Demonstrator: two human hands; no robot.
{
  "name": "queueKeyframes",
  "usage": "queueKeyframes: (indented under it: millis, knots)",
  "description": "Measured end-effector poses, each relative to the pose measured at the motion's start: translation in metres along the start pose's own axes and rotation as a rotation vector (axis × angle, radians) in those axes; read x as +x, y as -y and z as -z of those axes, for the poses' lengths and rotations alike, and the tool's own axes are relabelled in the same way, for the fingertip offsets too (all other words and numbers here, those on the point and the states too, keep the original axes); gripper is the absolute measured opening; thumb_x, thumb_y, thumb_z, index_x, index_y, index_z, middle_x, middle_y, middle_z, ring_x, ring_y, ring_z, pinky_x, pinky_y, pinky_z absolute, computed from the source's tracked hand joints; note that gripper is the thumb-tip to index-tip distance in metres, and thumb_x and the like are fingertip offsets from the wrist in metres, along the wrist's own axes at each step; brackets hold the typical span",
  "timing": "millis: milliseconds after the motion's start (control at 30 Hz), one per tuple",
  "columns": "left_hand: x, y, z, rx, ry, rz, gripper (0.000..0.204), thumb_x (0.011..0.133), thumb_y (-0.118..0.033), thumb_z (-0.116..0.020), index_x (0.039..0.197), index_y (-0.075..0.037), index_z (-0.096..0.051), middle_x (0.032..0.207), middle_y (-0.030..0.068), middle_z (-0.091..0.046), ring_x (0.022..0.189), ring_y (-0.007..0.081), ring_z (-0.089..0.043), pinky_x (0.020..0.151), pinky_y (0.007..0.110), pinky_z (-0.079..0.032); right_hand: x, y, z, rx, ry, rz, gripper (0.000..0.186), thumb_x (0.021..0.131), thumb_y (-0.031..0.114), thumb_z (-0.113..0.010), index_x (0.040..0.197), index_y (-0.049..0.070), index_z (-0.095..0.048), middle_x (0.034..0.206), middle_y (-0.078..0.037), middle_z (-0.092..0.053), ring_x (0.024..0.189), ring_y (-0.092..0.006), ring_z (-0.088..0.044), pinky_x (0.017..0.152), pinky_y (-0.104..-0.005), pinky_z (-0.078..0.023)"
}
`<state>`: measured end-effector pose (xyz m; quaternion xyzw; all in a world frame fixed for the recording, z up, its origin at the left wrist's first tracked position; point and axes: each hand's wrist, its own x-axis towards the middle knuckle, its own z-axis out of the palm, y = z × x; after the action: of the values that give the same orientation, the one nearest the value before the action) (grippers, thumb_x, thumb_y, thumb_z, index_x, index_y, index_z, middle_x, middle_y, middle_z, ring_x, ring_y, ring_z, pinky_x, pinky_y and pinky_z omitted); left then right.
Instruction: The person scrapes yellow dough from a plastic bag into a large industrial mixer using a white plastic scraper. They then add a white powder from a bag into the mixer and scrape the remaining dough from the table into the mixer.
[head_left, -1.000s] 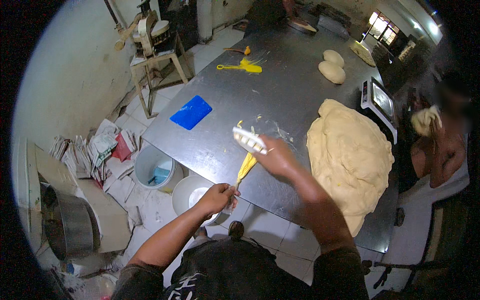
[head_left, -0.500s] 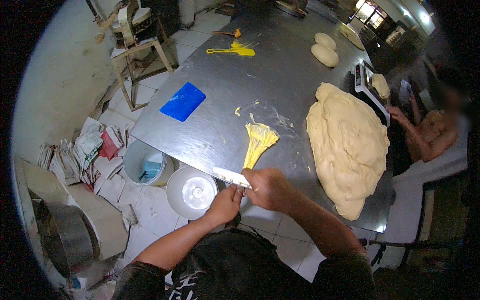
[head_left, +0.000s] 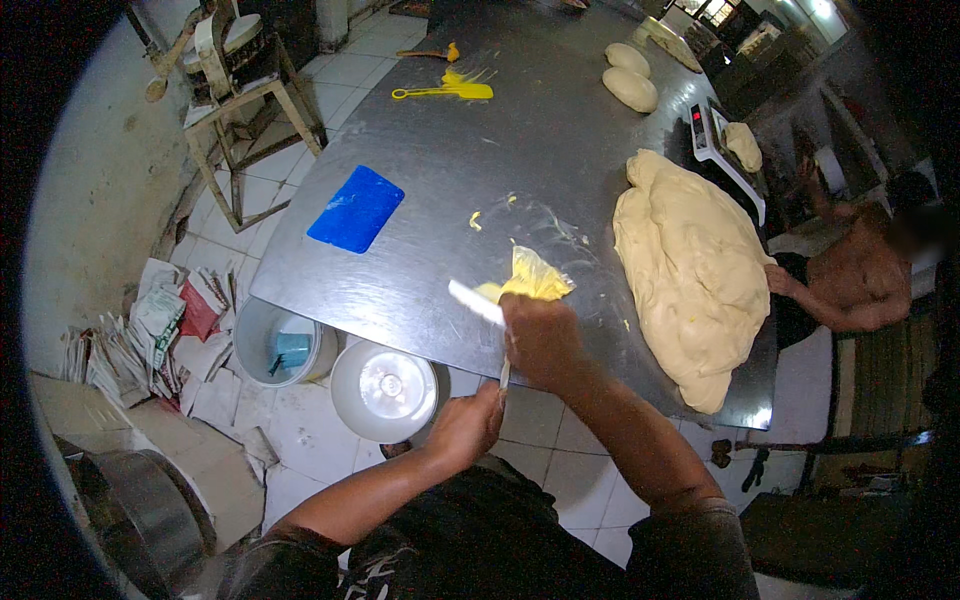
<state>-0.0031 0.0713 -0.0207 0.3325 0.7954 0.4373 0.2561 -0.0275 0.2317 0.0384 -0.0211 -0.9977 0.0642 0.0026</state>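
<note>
A clear plastic bag (head_left: 540, 272) smeared with yellow paste lies crumpled at the table's near edge. My right hand (head_left: 540, 340) is closed around a white scraper (head_left: 474, 300) and presses against the bag's near part. Below it, my left hand (head_left: 470, 425) is closed on a thin twisted strip, apparently the bag's end, stretched between both hands. Fingers hide much of the bag and scraper. To the right rests a large mass of pale dough (head_left: 695, 280). A blue dough scraper (head_left: 357, 210) lies flat on the left.
On the steel table (head_left: 430, 190) are a yellow spatula (head_left: 450, 91), two dough balls (head_left: 630, 89) and a scale (head_left: 728, 160) bearing a dough piece. Two white buckets (head_left: 385, 390) stand below the left edge. A person (head_left: 855, 265) at right touches the dough.
My right hand and scraper have moved forward along the bag, away from my left hand. My left hand has shifted slightly right and nearer. The other person's hand moved from the scale to the dough.
</note>
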Motion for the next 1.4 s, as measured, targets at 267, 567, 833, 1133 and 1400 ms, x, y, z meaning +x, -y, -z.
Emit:
queueKeyframes:
  millis: [267, 567, 833, 1133, 1400]
  knots:
    - [-0.002, -0.008, 0.009, -0.009, -0.144, -0.051, 0.018, 0.094, -0.016, -0.043, 0.091, 0.001, -0.048, 0.064, 0.0274, -0.056, 0.062, 0.0463, -0.056, 0.057, 0.054, -0.043, 0.056, -0.057, -0.008, -0.051, -0.028, -0.070, 0.018, 0.071, 0.010, -0.059, 0.086, 0.001, -0.064, 0.083, -0.021, -0.065, 0.075, -0.0372, -0.065, 0.068, -0.0462, -0.051]
    - [-0.012, -0.009, 0.016, 0.066, -0.078, 0.066, 0.021, 0.094, -0.019, -0.044, 0.088, 0.001, -0.049, 0.064, 0.0265, -0.056, 0.064, 0.0457, -0.057, 0.059, 0.054, -0.044, -0.020, -0.024, 0.043, 0.302, 0.070, -0.057, 0.026, 0.070, 0.011, -0.059, 0.095, 0.004, -0.063, 0.080, -0.019, -0.065, 0.074, -0.0371, -0.064, 0.068, -0.0438, -0.051]
    - [-0.020, -0.021, 0.021, 0.063, -0.055, 0.003, 0.015, 0.092, -0.015, -0.047, 0.089, 0.000, -0.046, 0.062, 0.0265, -0.055, 0.062, 0.0459, -0.057, 0.055, 0.054, -0.044, 0.028, -0.049, -0.005, 0.016, 0.009, -0.110, 0.015, 0.071, 0.009, -0.056, 0.082, 0.001, -0.063, 0.083, -0.021, -0.065, 0.076, -0.0375, -0.065, 0.067, -0.0481, -0.051]
    - [-0.067, -0.042, 0.052, -0.099, 0.003, 0.151, 0.026, 0.096, -0.022, -0.043, 0.087, 0.000, -0.053, 0.067, 0.0191, -0.057, 0.059, 0.0325, -0.061, 0.056, 0.042, -0.046, 0.045, -0.071, 0.029, -0.021, -0.029, -0.171, 0.023, 0.070, 0.010, -0.057, 0.092, 0.008, -0.066, 0.082, -0.017, -0.066, 0.080, -0.0376, -0.063, 0.071, -0.0459, -0.050]
    - [-0.053, -0.023, 0.156, 0.252, -0.513, 0.065, 0.032, 0.094, -0.023, -0.045, 0.081, 0.004, -0.055, 0.069, 0.0233, -0.057, 0.064, 0.0387, -0.059, 0.058, 0.042, -0.043, -0.064, -0.111, 0.033, 0.226, -0.128, 0.211, 0.036, 0.070, 0.007, -0.057, 0.106, 0.004, -0.060, 0.108, -0.014, -0.062, 0.099, -0.0324, -0.059, 0.085, -0.0395, -0.047]
